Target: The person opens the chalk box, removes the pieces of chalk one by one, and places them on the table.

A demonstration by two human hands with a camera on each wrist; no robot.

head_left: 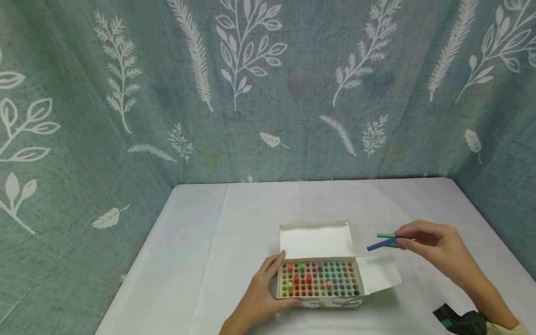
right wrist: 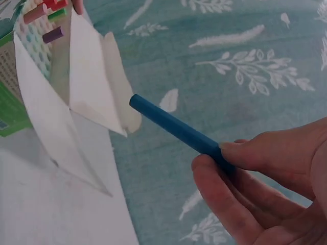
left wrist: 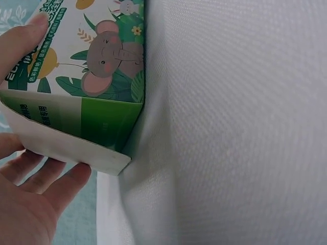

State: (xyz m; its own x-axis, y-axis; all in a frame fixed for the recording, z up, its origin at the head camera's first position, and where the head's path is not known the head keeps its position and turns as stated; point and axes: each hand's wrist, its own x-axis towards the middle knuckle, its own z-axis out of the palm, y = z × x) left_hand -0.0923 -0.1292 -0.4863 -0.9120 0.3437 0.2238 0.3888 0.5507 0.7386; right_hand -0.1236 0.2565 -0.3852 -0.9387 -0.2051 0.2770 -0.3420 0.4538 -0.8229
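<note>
A cardboard box (head_left: pixel 331 303) stands open on the table, its holed tray (head_left: pixel 345 280) carrying several coloured chalk sticks. My left hand (head_left: pixel 261 288) grips its left end, thumb on the printed front (left wrist: pixel 115 56) and fingers at the side flap (left wrist: pixel 76 145). To the right of the box, my right hand (head_left: pixel 431 239) pinches a blue chalk stick (right wrist: pixel 173 125) between thumb and fingers, its free end pointing towards the box. In the head view green sticks (head_left: pixel 385 235) show beside the blue one at the fingertips; I cannot tell whether they are held. Only the blue stick shows in the right wrist view.
The box's white lid (head_left: pixel 317 239) stands raised at the back, and a side flap (head_left: pixel 378 273) sticks out right. White cloth covers the table (head_left: pixel 234 223). A patterned curtain (head_left: pixel 301 139) encloses the back and sides. A black strap (head_left: pixel 460 321) is by the right wrist.
</note>
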